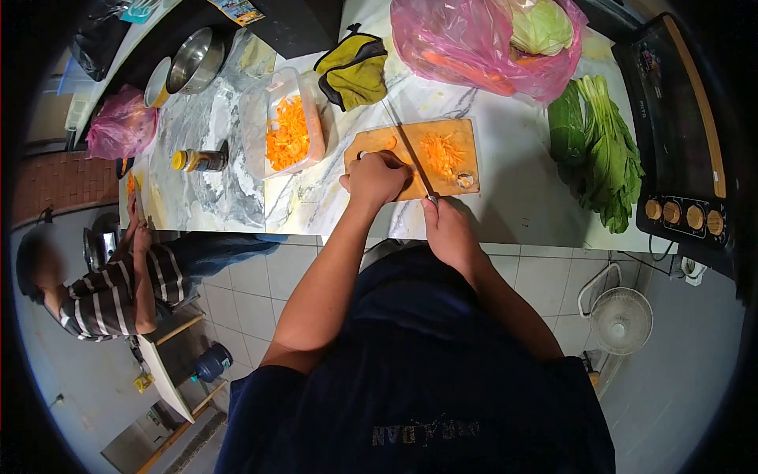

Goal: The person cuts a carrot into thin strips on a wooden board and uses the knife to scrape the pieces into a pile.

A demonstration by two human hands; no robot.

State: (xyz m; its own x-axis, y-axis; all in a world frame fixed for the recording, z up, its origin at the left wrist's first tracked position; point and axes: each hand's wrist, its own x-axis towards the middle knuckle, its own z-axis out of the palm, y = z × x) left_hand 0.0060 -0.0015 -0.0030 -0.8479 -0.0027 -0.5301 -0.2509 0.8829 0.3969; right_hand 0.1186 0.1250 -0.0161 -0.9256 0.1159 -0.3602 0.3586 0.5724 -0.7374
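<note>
A wooden cutting board [410,189] lies on the marble counter [300,207]. My right hand [448,223] is closed around the handle of a knife [410,150], whose blade slants up and left across the board. On the board's left part rests my left hand [379,178], its fingers curled down; what is under them is mostly hidden, with bits of orange showing at their edge. Shredded carrot [442,154] is heaped right of the blade. Left of the board, a clear plastic container [316,146] holds cut carrot [287,134].
Behind the board are a yellow-green cloth [353,69] and a pink bag [442,47] with cabbage [541,28]. Leafy greens [608,150] lie beside an oven [683,142] at right. A jar [199,160], metal bowls [193,62] and another person [110,284] are at left.
</note>
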